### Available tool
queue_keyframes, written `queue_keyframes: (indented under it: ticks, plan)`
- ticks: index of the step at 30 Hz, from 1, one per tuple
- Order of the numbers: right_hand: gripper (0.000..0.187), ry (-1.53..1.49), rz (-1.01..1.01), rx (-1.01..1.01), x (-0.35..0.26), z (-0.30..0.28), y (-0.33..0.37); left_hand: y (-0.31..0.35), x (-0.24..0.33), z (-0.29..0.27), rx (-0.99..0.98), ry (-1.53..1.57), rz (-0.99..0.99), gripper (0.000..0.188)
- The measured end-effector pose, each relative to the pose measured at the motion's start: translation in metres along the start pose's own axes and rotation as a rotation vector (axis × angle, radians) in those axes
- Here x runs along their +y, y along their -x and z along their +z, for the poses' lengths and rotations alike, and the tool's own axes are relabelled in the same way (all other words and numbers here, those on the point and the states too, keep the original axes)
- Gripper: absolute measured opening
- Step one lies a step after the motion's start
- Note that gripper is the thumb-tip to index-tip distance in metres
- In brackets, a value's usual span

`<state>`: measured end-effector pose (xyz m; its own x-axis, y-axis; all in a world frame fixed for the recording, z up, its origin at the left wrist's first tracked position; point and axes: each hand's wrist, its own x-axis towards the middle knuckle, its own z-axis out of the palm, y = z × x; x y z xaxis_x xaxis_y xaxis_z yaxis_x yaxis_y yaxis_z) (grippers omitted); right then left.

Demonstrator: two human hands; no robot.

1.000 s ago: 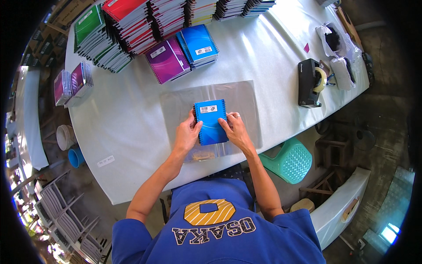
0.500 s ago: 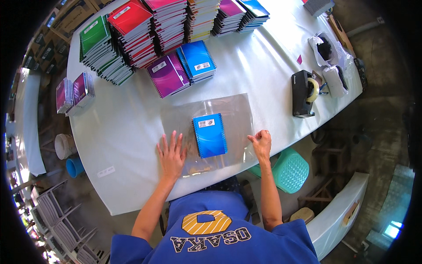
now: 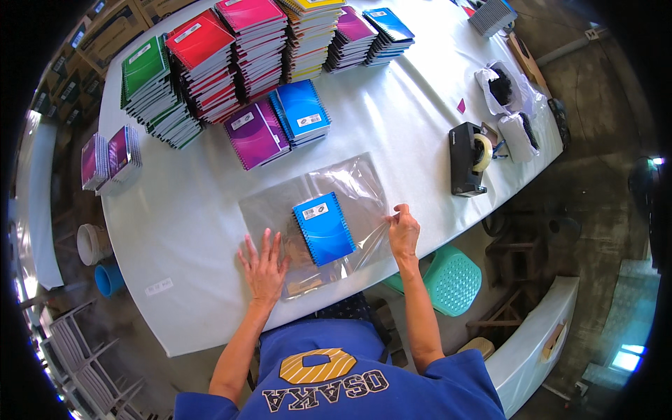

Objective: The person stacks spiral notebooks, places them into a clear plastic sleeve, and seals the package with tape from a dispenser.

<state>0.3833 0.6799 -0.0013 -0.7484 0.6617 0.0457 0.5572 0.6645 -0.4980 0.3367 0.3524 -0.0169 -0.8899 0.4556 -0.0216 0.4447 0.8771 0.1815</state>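
Note:
A blue spiral-bound notebook (image 3: 324, 229) lies on a clear plastic sheet (image 3: 353, 175) near the table's front edge. Its cover carries a white label, and it sits slightly tilted on the sheet. My left hand (image 3: 264, 273) rests flat with fingers spread over the sheet's left edge, apart from the notebook. At the opposite edge, my right hand (image 3: 404, 234) pinches the plastic between thumb and fingers, and creases run from that grip toward the notebook.
Behind the sheet stand purple notebooks (image 3: 255, 136) and blue notebooks (image 3: 301, 112). Tall stacks, including green (image 3: 145, 66) and red notebooks (image 3: 201, 40), line the far side. A black tape dispenser (image 3: 465, 161) is at right, near plastic bags (image 3: 518, 136). A green stool (image 3: 455, 280) stands beside the table.
The plastic sheet and the notebook on it have turned slightly counterclockwise. My right hand has the sheet's right edge pulled into creases. The whole view has shifted a little.

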Motion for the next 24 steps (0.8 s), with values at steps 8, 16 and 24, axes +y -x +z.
queue_keyframes:
  ticks: [8, 16, 24]
  plan:
    - [0.018, 0.318, -0.533, 0.391, -0.054, -0.039, 0.008, -0.005, 0.006, -0.016, 0.009, 0.028, -0.026, 0.062]
    - [0.008, -0.001, -0.515, -0.099, -0.129, -0.013, 0.077, -0.052, 0.058, -0.03, 0.048, 1.323, -0.217, 0.071]
    - [0.011, 0.066, -0.623, -0.304, -0.119, -0.015, 0.076, -0.068, 0.088, -0.014, 0.048, 1.418, -0.402, 0.089]
